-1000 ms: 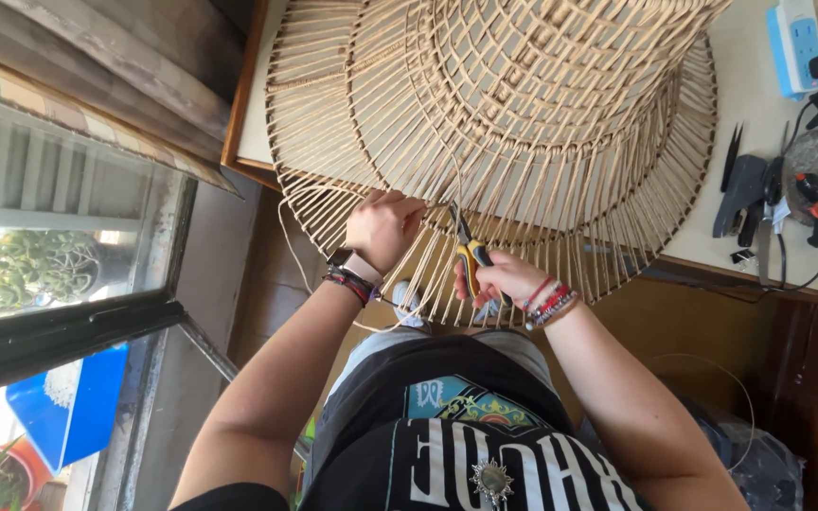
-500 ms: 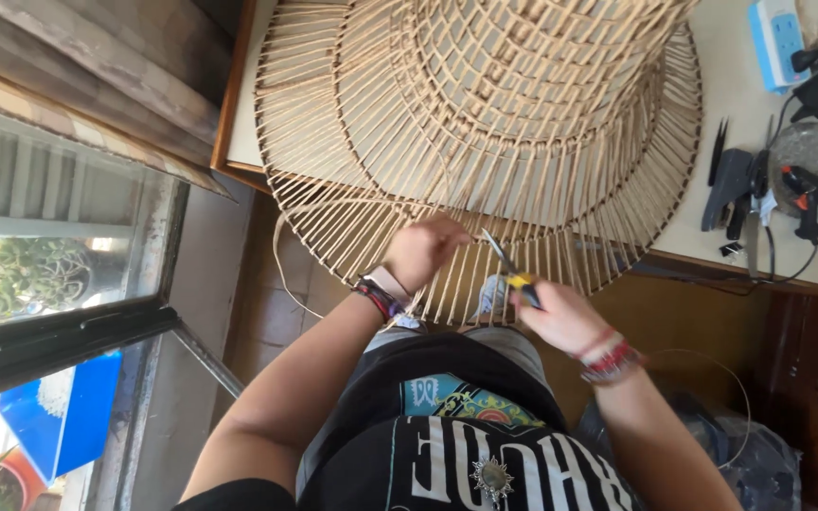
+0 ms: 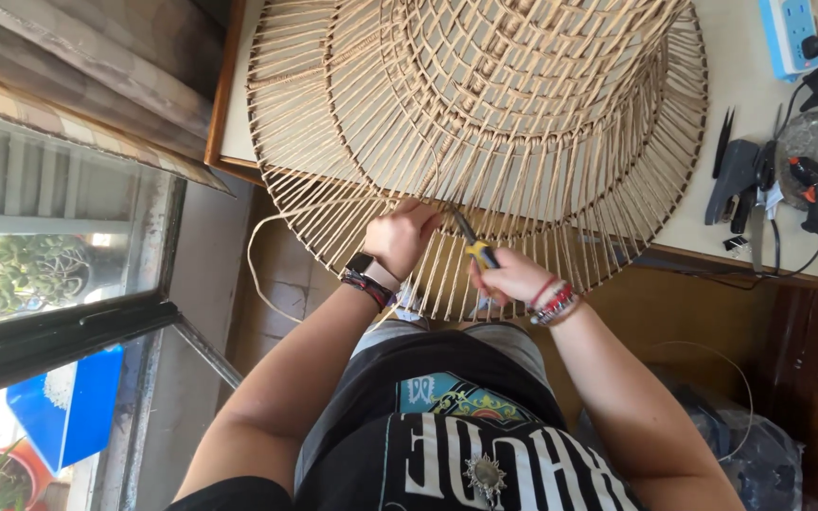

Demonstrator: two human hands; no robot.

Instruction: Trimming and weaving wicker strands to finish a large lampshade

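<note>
Two hands working at near rim of large woven rattan lampshade frame [image 3: 485,104], which is lying on wooden table [image 3: 712,222] w/ its near edge overhanging toward the person. Left hand [image 3: 404,237] is closing in a fist around the spokes and a loose cane strand [image 3: 272,227] that is looping off to the left. Right hand [image 3: 513,276] is gripping yellow-handled pliers [image 3: 473,242], fingers wrapped tight on handles; tips are pointing into the spokes just beside left hand, can't tell if jaws are biting anything. Far right on table: black staple gun [image 3: 736,175], glue gun [image 3: 811,189], blue power strip [image 3: 788,33].
</note>
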